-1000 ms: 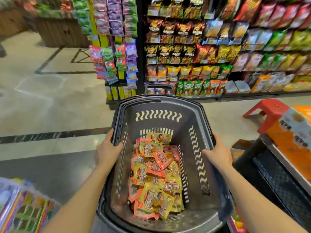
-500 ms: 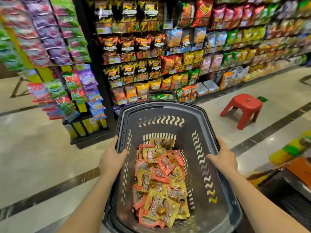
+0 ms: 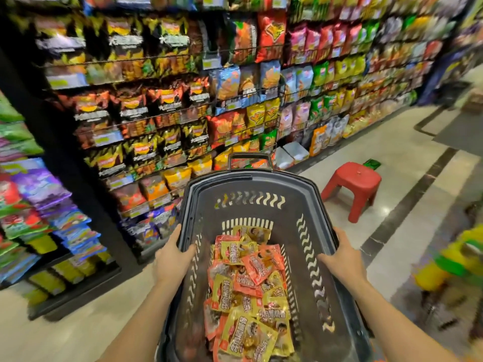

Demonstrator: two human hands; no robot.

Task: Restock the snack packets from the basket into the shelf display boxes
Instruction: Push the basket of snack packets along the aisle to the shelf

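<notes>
- Shelving [image 3: 235, 82]: tall black wire shelves run across the top of the view and off to the right, packed with snack bags in red, yellow, green, blue and black. Price tags hang on the shelf fronts. The picture is blurred; no brand name or price can be read.
- Basket [image 3: 251, 184]: dark grey plastic with slotted walls and a handle at the far end, held in front of the shelving.
- Stool [image 3: 352, 184]: red plastic, standing on the pale floor right of the basket, apart from it.
- Snack packets [image 3: 248, 291]: a loose heap of orange and yellow packets on the basket floor. They carry large printed characters and a cartoon face; the writing is too small to read.
- Left hand [image 3: 172, 257]: wrapped around the basket's left rim, thumb on the outside.
- Right hand [image 3: 342, 257]: wrapped around the right rim.
</notes>
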